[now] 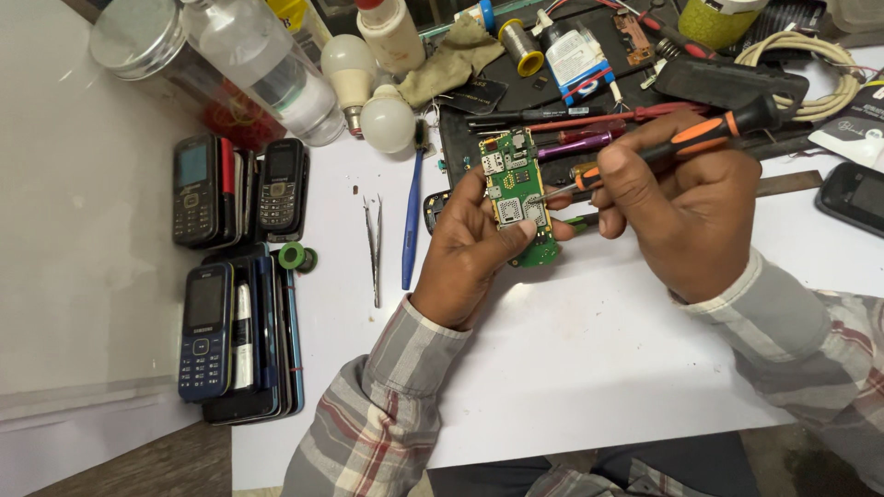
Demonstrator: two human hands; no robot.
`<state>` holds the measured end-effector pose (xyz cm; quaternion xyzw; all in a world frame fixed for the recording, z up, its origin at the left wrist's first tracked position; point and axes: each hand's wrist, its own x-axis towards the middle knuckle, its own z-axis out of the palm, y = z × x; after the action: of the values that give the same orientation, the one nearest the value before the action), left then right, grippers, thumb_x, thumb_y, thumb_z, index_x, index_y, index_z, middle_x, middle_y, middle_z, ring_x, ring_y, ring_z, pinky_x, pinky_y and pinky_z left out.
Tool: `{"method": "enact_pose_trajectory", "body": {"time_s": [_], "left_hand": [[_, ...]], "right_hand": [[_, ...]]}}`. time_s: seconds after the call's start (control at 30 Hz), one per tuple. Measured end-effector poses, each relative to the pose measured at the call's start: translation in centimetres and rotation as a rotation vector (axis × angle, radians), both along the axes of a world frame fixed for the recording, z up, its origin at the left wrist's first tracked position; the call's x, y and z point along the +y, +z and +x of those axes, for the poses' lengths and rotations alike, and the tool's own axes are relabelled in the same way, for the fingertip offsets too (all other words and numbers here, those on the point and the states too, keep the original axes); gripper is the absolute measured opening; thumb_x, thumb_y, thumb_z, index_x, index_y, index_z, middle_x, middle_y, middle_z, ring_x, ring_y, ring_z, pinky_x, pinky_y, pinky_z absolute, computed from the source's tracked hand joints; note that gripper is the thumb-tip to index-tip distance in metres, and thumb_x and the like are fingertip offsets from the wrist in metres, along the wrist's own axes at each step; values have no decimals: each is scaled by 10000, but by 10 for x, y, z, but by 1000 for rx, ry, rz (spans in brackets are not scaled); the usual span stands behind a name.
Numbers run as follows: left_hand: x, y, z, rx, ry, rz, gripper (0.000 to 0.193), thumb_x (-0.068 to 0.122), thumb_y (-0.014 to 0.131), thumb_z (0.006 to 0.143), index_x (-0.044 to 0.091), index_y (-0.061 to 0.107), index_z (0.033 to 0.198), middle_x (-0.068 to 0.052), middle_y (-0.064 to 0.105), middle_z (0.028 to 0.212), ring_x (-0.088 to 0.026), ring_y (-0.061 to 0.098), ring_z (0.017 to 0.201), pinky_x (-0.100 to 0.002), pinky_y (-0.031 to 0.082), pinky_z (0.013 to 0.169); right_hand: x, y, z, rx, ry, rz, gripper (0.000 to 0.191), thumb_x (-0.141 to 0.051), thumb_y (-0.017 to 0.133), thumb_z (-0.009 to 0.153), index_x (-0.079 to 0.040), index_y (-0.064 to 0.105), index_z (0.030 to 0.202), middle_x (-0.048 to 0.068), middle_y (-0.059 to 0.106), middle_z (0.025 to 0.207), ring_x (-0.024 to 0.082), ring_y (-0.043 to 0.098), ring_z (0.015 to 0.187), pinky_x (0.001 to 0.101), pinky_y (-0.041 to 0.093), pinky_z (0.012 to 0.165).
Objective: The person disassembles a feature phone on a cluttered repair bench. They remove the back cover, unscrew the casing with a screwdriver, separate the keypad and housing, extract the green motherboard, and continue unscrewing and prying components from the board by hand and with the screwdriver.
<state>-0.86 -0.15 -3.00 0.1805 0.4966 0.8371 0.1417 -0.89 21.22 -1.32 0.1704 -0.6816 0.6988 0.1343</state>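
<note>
Covering white worktop: phones, bulbs, tweezers, cluttered tools

bench: white tabletop | wall: pale, left side | floor: brown, btm-left | light: even

Both arms wear grey plaid sleeves with red and white stripes.

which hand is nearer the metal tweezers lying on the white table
Left. The left hand holds the green circuit board just right of the tweezers; the right hand, holding a screwdriver, is farther right.
</note>
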Motion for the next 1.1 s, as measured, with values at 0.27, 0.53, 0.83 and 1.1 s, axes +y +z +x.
{"method": "enact_pose_trajectory", "body": {"time_s": [0.27,0.53,0.83,1.1], "left_hand": [[-2,2,2,-61,-37,25,540,-46,581,994,0,381,1494,-227,644,1338,-302,709,1127,-451,578,1036],[-1,2,5,-117,-70,73,499,-33,623,1000,7,416,1452,-220,658,1304,-317,711,1129,-463,581,1039],[4,-5,5,-27,8,-26,480,-40,594,1012,20,405,1449,-194,675,1273,-285,718,1116,-435,602,1015],[17,-8,8,10,121,-82,309,-3,555,1061,25,422,1338,-129,680,1138,-173,690,941,-357,618,850]], "right_hand": [[-3,2,12,111,-32,11,204,-152,686,1098,23,590,1055,104,696,855,102,683,666,220,576,568],[-2,3,18,266,-116,158,206,-143,752,984,13,630,1041,94,694,894,113,672,719,227,544,619],[-1,-1,14,331,-75,219,169,-103,760,1048,15,645,1088,101,717,944,115,698,794,227,559,701],[-15,-3,15,85,-44,33,144,-58,693,1044,41,593,1076,135,720,976,148,744,824,276,644,669]]}}
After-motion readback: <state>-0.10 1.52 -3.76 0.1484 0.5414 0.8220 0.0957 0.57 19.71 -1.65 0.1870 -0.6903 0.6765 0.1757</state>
